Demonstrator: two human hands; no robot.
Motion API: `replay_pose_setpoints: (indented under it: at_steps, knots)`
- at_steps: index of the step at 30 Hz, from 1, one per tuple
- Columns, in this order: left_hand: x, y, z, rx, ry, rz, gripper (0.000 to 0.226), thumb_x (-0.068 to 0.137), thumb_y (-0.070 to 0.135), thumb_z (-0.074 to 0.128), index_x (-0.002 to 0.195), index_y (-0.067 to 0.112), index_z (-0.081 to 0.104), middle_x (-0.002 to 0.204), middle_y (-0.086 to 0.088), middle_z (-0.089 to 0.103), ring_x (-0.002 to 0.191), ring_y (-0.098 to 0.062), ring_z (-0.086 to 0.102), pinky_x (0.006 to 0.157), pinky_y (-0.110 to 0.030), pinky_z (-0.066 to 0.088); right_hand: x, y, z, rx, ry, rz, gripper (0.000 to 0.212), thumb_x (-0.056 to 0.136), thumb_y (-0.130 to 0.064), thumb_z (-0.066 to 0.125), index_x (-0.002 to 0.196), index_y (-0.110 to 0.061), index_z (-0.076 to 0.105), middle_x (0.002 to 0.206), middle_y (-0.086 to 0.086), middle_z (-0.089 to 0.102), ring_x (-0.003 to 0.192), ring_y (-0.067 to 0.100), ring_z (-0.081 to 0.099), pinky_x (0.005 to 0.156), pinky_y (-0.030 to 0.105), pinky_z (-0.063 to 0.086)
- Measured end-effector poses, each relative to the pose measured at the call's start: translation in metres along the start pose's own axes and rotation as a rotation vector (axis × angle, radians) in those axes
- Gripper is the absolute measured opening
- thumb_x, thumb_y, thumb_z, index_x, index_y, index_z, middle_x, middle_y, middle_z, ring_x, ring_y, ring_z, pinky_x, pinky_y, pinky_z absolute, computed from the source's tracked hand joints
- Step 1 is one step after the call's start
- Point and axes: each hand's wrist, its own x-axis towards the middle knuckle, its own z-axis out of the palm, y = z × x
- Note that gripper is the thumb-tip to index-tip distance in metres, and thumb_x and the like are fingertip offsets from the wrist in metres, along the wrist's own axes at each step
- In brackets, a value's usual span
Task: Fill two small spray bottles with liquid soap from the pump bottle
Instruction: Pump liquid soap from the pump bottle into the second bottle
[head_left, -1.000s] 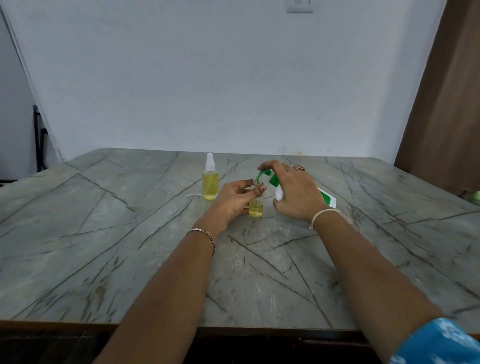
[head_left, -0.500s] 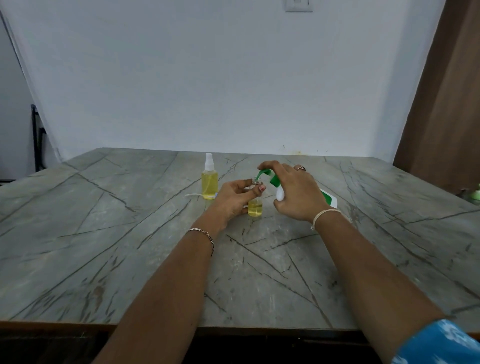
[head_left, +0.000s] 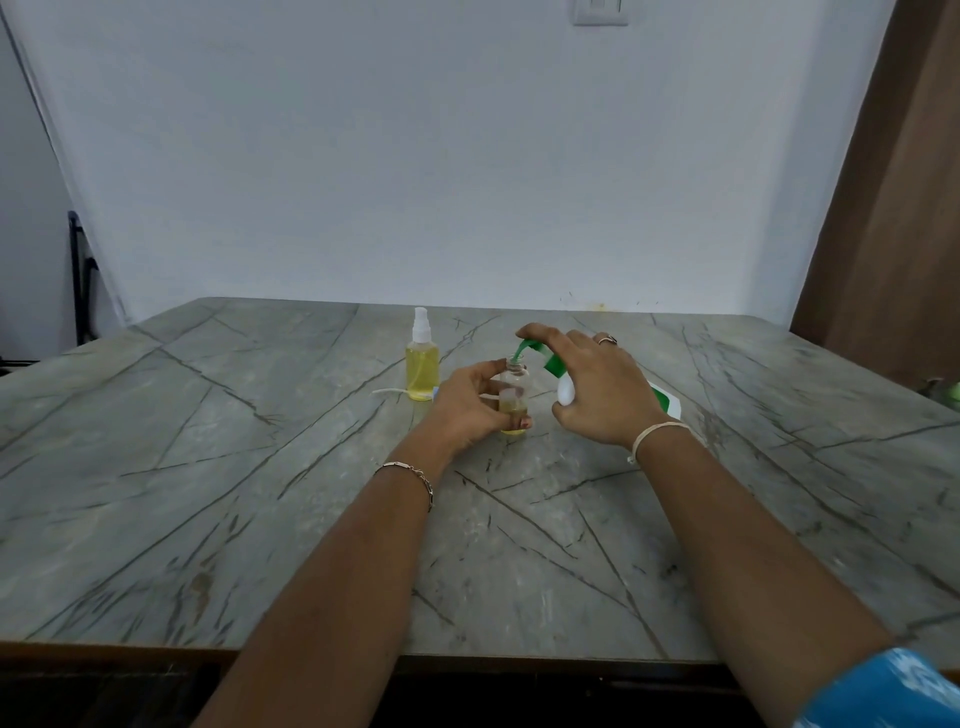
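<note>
One spray bottle stands full and capped on the surface. My left hand grips the open second bottle, barely filled. My right hand wraps the tilted pump bottle, spout at its mouth. Next up, I'd guess: more pumps, aimed steady.

Left wrist: metal chain bracelet
Right wrist: pale thread band
Right hand: ring
Right arm: blue patterned sleeve

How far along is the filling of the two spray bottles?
Done: the capped spray bottle is full of yellow soap. In hand: the left hand grips the open bottle, barely filled, while the right hand holds the pump bottle tilted, spout at its mouth. Left: fill it up and cap it.
</note>
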Motion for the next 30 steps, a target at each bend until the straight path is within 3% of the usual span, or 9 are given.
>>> replay_pose_setpoints:
  at_steps: [8, 15, 22, 26, 30]
  knots:
    - [0.0001, -0.0025, 0.0020, 0.125, 0.010, 0.051, 0.071, 0.062, -0.002, 0.085, 0.123, 0.022, 0.058, 0.110, -0.007, 0.068, 0.090, -0.021, 0.071, 0.088, -0.037, 0.056, 0.0038, -0.0020, 0.0028, 0.027, 0.018, 0.014, 0.073, 0.065, -0.018, 0.063, 0.128, -0.039, 0.032, 0.110, 0.001, 0.060, 0.091, 0.028, 0.053, 0.082, 0.043, 0.049]
    - [0.0026, -0.0072, 0.0036, 0.203, 0.079, 0.105, 0.072, 0.059, 0.016, 0.090, 0.124, 0.023, 0.059, 0.102, -0.002, 0.070, 0.091, -0.014, 0.070, 0.087, -0.036, 0.057, 0.0036, -0.0042, 0.0029, -0.006, 0.013, 0.008, 0.074, 0.067, -0.019, 0.063, 0.131, -0.038, 0.031, 0.107, 0.000, 0.059, 0.093, 0.028, 0.054, 0.083, 0.043, 0.049]
    - [0.0037, -0.0076, 0.0034, 0.235, 0.083, 0.113, 0.069, 0.062, 0.018, 0.089, 0.124, 0.024, 0.059, 0.104, -0.001, 0.070, 0.092, -0.015, 0.069, 0.089, -0.037, 0.056, 0.0017, 0.0010, -0.0011, -0.106, -0.044, -0.072, 0.100, 0.072, -0.022, 0.059, 0.148, -0.048, 0.000, 0.086, -0.002, 0.039, 0.083, 0.027, 0.048, 0.079, 0.039, 0.047]
    - [0.0037, -0.0068, 0.0040, 0.229, 0.078, 0.093, 0.068, 0.064, 0.015, 0.088, 0.125, 0.022, 0.058, 0.104, -0.002, 0.069, 0.092, -0.016, 0.070, 0.090, -0.036, 0.056, 0.0014, 0.0005, -0.0031, -0.090, -0.051, -0.045, 0.088, 0.071, -0.022, 0.060, 0.144, -0.045, 0.017, 0.088, -0.004, 0.039, 0.087, 0.027, 0.049, 0.082, 0.043, 0.049]
    - [0.0030, -0.0058, 0.0042, 0.231, 0.069, 0.088, 0.071, 0.065, 0.014, 0.087, 0.129, 0.019, 0.056, 0.108, -0.003, 0.069, 0.094, -0.017, 0.069, 0.091, -0.037, 0.055, 0.0039, -0.0039, 0.0007, -0.051, -0.024, -0.014, 0.074, 0.069, -0.022, 0.062, 0.133, -0.039, 0.029, 0.099, -0.001, 0.051, 0.094, 0.029, 0.052, 0.085, 0.046, 0.049]
